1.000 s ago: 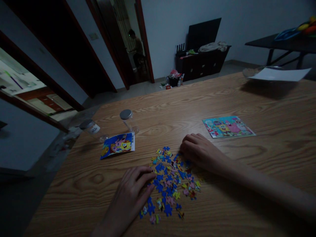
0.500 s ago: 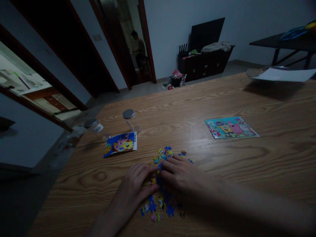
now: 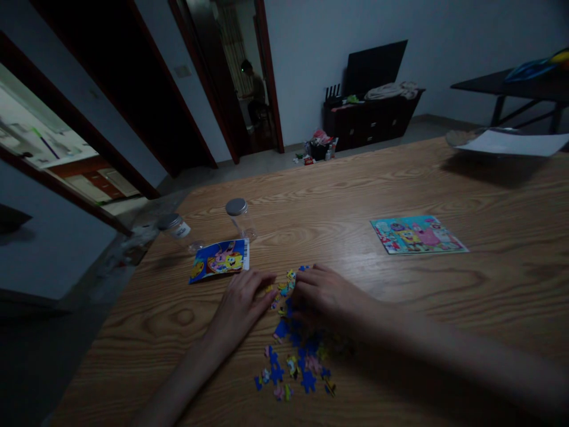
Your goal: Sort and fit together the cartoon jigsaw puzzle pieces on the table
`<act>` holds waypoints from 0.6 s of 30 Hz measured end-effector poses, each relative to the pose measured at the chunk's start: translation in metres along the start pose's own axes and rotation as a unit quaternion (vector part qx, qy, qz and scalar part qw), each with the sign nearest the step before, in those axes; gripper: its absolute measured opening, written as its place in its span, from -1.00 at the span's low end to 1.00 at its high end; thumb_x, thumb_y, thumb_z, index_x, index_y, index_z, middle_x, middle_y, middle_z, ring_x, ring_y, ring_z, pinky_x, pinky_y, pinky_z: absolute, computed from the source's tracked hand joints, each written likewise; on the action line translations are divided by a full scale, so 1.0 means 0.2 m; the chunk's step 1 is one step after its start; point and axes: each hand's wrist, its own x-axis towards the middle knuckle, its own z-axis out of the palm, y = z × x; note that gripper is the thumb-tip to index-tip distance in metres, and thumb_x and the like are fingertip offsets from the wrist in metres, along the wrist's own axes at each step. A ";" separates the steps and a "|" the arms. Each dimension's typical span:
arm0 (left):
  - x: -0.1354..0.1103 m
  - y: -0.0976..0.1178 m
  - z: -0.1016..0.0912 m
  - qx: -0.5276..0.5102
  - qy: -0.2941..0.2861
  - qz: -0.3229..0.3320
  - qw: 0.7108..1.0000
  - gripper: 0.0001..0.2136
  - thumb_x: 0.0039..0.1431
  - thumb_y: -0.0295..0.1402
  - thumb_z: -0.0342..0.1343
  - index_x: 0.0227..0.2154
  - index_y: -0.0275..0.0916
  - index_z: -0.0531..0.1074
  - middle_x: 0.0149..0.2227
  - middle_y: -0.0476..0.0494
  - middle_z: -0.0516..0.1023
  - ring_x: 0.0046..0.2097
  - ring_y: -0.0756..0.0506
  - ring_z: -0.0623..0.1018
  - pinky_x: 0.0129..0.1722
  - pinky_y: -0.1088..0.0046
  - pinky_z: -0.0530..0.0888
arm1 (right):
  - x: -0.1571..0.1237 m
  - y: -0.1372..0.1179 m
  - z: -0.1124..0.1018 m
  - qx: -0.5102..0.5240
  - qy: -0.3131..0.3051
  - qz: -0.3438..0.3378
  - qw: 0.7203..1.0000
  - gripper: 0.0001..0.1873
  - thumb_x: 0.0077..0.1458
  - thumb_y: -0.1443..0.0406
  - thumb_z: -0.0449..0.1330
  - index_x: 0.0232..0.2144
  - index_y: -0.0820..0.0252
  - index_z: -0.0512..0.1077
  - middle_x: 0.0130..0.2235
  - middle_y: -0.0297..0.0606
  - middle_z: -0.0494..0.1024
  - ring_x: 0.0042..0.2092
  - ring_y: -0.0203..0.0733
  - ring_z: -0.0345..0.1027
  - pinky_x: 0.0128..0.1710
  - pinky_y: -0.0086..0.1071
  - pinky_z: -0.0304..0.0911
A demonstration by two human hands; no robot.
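A heap of small jigsaw pieces [image 3: 296,350], mostly blue with some yellow and pink, lies on the wooden table [image 3: 338,196] in front of me. My left hand [image 3: 242,302] rests flat on the heap's left edge, fingers stretched toward the pieces. My right hand [image 3: 322,293] lies over the top of the heap with fingers curled down onto the pieces; whether it grips one is hidden. The fingertips of both hands nearly meet over a few yellow pieces.
A blue cartoon picture card [image 3: 220,260] lies left of the heap, with two clear jars with metal lids [image 3: 240,218] [image 3: 178,231] behind it. A second cartoon picture [image 3: 418,234] lies to the right. White paper [image 3: 511,142] sits far right. A person sits in the far doorway [image 3: 251,89].
My right hand swept left from the heap's far right onto its top. Both hands then slid away from me, pushing pieces together. The left hand moved up toward the picture card.
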 end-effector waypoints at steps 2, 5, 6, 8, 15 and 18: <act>-0.05 0.02 -0.03 0.009 -0.005 0.010 1.000 -0.77 0.47 -0.26 0.11 0.09 -0.14 0.47 0.04 -0.17 0.60 0.07 -0.23 0.59 0.08 0.12 0.56 | -0.02 0.11 -0.04 -0.015 0.027 0.026 0.999 -0.86 0.25 0.29 0.36 -0.21 0.26 0.52 -0.23 -0.15 0.58 -0.19 -0.08 0.44 -0.09 -0.18 0.29; -0.19 0.04 -0.06 0.047 -0.040 0.041 0.997 -0.58 0.45 -0.15 0.13 0.29 -0.06 0.33 0.31 -0.19 0.44 0.26 -0.27 0.50 0.21 0.07 0.51 | -0.07 0.28 -0.08 -0.019 0.066 0.067 0.995 -0.89 0.33 0.30 0.27 -0.23 0.26 0.52 -0.24 -0.15 0.56 -0.25 -0.12 0.41 -0.17 -0.23 0.28; -0.25 0.04 -0.06 0.073 -0.046 0.049 0.995 -0.47 0.42 -0.09 0.16 0.36 -0.05 0.26 0.37 -0.21 0.38 0.32 -0.31 0.45 0.26 0.00 0.46 | -0.09 0.32 -0.08 -0.012 0.074 0.072 0.995 -0.87 0.34 0.28 0.26 -0.24 0.25 0.52 -0.25 -0.16 0.55 -0.25 -0.13 0.41 -0.22 -0.27 0.28; -0.35 0.06 -0.04 0.123 -0.053 0.064 0.989 -0.25 0.35 -0.02 0.20 0.47 -0.13 0.07 0.45 -0.26 0.25 0.42 -0.37 0.30 0.36 -0.11 0.33 | -0.14 0.35 -0.09 0.002 0.077 0.073 0.994 -0.86 0.38 0.26 0.23 -0.20 0.24 0.53 -0.22 -0.16 0.55 -0.23 -0.13 0.42 -0.24 -0.30 0.29; -0.42 0.18 0.07 0.184 -0.058 0.105 0.976 -0.14 0.38 0.05 0.12 0.53 -0.26 -0.09 0.52 -0.28 0.08 0.50 -0.37 0.15 0.39 -0.05 0.28 | -0.26 0.19 -0.12 0.022 0.033 0.023 0.999 -0.76 0.44 0.26 0.16 0.08 0.11 0.52 -0.07 -0.10 0.54 -0.07 -0.06 0.40 -0.08 -0.20 0.33; -0.37 0.21 0.08 0.180 -0.067 0.108 0.976 -0.14 0.39 0.07 0.10 0.53 -0.28 -0.10 0.52 -0.29 0.06 0.50 -0.38 0.13 0.38 -0.07 0.31 | -0.28 0.15 -0.11 0.005 0.033 0.016 0.999 -0.74 0.43 0.27 0.17 0.09 0.11 0.52 -0.10 -0.11 0.54 -0.09 -0.04 0.38 -0.09 -0.19 0.33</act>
